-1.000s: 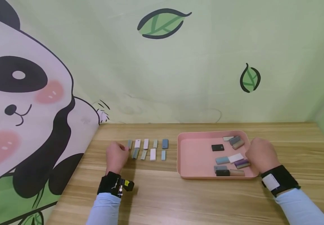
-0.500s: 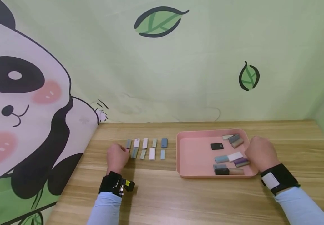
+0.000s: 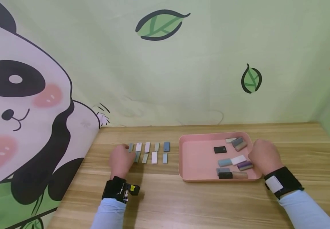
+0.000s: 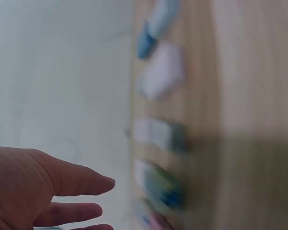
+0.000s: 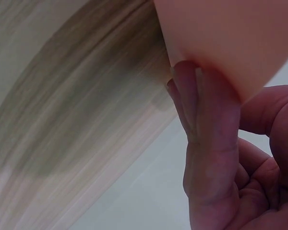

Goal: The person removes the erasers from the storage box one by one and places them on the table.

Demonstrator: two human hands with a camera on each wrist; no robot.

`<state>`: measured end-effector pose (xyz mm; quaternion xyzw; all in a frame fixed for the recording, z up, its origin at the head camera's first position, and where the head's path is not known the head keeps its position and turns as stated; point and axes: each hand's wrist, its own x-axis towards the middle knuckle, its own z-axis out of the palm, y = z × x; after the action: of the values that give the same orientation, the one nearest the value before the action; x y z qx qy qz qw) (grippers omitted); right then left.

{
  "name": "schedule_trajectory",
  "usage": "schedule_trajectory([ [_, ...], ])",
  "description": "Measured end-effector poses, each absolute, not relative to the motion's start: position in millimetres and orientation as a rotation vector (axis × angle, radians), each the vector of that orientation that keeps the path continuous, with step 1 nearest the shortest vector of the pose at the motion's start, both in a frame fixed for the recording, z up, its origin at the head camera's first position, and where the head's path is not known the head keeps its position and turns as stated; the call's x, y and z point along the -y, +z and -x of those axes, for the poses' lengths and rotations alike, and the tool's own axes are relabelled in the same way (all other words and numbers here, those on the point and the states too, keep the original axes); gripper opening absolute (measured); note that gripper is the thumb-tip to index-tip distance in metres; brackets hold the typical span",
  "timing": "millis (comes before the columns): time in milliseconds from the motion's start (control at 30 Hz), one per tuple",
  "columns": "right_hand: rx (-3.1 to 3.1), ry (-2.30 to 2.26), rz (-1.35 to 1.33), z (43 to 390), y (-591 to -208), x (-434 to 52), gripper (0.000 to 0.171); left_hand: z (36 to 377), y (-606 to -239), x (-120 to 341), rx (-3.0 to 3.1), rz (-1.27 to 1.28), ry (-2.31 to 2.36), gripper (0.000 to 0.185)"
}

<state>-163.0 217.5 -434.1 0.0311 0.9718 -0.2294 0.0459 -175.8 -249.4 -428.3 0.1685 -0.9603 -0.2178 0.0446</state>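
Observation:
Two rows of small flat tiles point(image 3: 154, 157), grey, white and blue, lie on the wooden table point(image 3: 165, 197). My left hand point(image 3: 120, 159) rests at the rows' left end, its fingers loosely extended by the leftmost grey tile point(image 3: 130, 147) and holding nothing. The left wrist view shows those fingers point(image 4: 86, 184) spread beside blurred tiles point(image 4: 158, 134). My right hand point(image 3: 263, 156) holds the right rim of the pink tray point(image 3: 196, 159). Its fingers point(image 5: 201, 120) press the outer wall of the tray point(image 5: 230, 38). Several blocks lie inside, among them a black one point(image 3: 220, 149) and a purple one point(image 3: 244, 165).
A wall point(image 3: 182, 79) with leaf and panda pictures runs close behind the table and along its left side. Bare wood point(image 3: 302, 143) lies to the right of the tray and across the front of the table.
My left hand has slid a little to the right and forward, closer to the leftmost tiles. My right hand has stayed at the tray's rim.

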Motion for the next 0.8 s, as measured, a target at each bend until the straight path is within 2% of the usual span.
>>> schedule_trajectory([
  [100,-2.969,-0.702,-0.102,162,-434,-218,0.017,174,-415,233,2.898,-0.459,-0.675,0.040],
  [400,-2.941,-0.732,-0.122,162,-433,-220,0.017,167,-393,178,2.766,-0.211,-0.865,0.039],
  [600,-2.965,-0.734,-0.105,161,-433,-220,0.017,166,-399,147,2.772,-0.084,-1.052,0.039],
  [800,-2.984,-0.718,-0.075,161,-435,-218,0.016,169,-415,122,2.868,-0.090,-1.143,0.043],
])
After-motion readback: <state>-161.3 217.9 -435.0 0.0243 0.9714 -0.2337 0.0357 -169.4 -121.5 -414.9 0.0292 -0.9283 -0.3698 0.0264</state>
